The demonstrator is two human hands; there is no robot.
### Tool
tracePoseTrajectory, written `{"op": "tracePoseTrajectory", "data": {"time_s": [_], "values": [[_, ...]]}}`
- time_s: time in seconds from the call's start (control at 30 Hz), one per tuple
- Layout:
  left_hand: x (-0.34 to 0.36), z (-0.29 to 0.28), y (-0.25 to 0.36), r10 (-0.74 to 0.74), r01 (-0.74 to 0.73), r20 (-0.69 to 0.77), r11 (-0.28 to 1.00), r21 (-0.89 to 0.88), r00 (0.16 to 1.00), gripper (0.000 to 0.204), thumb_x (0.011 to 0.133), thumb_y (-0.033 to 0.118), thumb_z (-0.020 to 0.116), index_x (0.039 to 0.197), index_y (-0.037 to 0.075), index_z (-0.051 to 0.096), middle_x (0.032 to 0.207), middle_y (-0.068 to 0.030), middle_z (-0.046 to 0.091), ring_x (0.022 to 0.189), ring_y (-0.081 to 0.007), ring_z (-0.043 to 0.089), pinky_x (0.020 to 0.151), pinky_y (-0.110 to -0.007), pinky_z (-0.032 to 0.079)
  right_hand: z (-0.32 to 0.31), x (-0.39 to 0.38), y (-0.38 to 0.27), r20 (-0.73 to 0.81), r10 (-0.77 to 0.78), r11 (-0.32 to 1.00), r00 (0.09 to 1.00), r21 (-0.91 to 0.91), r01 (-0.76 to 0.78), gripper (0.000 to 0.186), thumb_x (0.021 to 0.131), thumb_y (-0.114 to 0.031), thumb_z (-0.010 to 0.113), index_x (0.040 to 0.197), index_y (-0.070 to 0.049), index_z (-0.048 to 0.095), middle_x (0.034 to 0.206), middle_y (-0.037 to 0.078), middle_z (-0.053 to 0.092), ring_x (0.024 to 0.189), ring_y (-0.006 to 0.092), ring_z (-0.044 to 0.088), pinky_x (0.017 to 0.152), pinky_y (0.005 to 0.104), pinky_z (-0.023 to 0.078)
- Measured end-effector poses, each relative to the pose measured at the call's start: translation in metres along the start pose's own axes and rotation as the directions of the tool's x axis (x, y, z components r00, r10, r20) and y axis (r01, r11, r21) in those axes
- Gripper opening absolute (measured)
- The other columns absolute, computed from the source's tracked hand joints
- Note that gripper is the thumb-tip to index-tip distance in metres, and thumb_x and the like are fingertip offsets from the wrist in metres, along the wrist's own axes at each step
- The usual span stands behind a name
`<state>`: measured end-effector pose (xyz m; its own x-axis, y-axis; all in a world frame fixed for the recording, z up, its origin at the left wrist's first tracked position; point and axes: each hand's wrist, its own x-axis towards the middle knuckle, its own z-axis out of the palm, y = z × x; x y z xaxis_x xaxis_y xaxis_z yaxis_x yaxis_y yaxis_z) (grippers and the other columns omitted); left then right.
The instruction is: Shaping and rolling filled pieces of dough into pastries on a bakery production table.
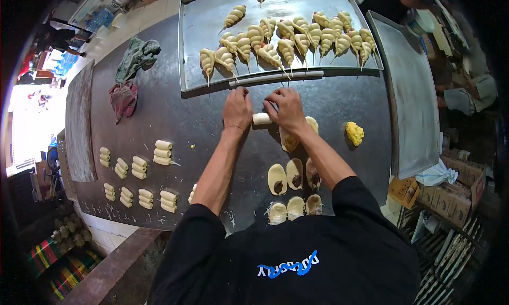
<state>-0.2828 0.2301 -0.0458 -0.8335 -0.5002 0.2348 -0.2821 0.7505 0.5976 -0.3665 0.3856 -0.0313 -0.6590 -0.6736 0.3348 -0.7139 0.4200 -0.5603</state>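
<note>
My left hand (237, 109) has its fingers curled down near the tray's front edge; what is inside them, if anything, is hidden. My right hand (286, 109) also curls its fingers, just above and beside a short pale dough roll (261, 119); whatever they grip cannot be made out. Under my right wrist lies a flattened dough piece (288, 141). More dough ovals with dark filling (278, 187) and ovals nearer me (295, 209) sit by my right forearm. A yellow soft lump (354, 133) lies to the right. Grouped dough rolls (163, 152) lie at left.
A metal tray (196, 24) of spiral dough on sticks, a rod (275, 77) along its front, fills the back. Cloths (123, 98) lie at left, a board (80, 124) beyond. Another tray (411, 119) stands at right beside boxes (450, 199). Other people (63, 40) are in the background.
</note>
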Motion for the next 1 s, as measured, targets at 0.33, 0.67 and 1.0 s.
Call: {"op": "tracePoseTrajectory", "data": {"time_s": [0.33, 0.67, 1.0], "values": [[-0.060, -0.029, -0.019, -0.312, 0.372, 0.202, 0.768, -0.522, 0.928, 0.025, 0.097, 0.023, 0.059, 0.107, 0.001, 0.063, 0.092, -0.0031, 0.065, 0.082, -0.0112, 0.058, 0.075, -0.028, 0.048, -0.003, 0.019, 0.008, 0.401, 0.102, 0.980, 0.911, 0.114, -0.160, 0.015, 0.084, -0.017, 0.070, 0.091, -0.005, 0.067, 0.096, 0.015, 0.065, 0.094, 0.0355, 0.060, 0.081, 0.0456, 0.049], [-0.130, -0.052, -0.018, -0.384, 0.451, 0.236, 0.751, -0.482, 0.893, 0.028, 0.094, 0.022, 0.063, 0.111, 0.000, 0.060, 0.097, -0.0076, 0.064, 0.087, -0.0178, 0.059, 0.082, -0.032, 0.049, 0.013, -0.035, -0.047, 0.362, -0.110, 0.957, 0.926, 0.292, 0.000, 0.042, 0.077, -0.016, 0.073, 0.114, -0.003, 0.057, 0.108, 0.023, 0.059, 0.103, 0.0429, 0.056, 0.086, 0.0454, 0.048], [-0.194, -0.027, 0.025, -0.156, 0.133, 0.176, 0.982, 0.137, 0.972, 0.119, 0.065, 0.066, 0.076, 0.147, 0.000, 0.019, 0.150, -0.0260, 0.017, 0.142, -0.0441, 0.007, 0.117, -0.053, 0.009, -0.064, -0.151, -0.067, 0.042, 0.339, 0.905, 0.940, -0.288, -0.313, 0.109, 0.060, -0.047, 0.086, 0.146, -0.014, 0.030, 0.145, 0.030, 0.021, 0.126, 0.0468, 0.029, 0.107, 0.0573, 0.025]]}}
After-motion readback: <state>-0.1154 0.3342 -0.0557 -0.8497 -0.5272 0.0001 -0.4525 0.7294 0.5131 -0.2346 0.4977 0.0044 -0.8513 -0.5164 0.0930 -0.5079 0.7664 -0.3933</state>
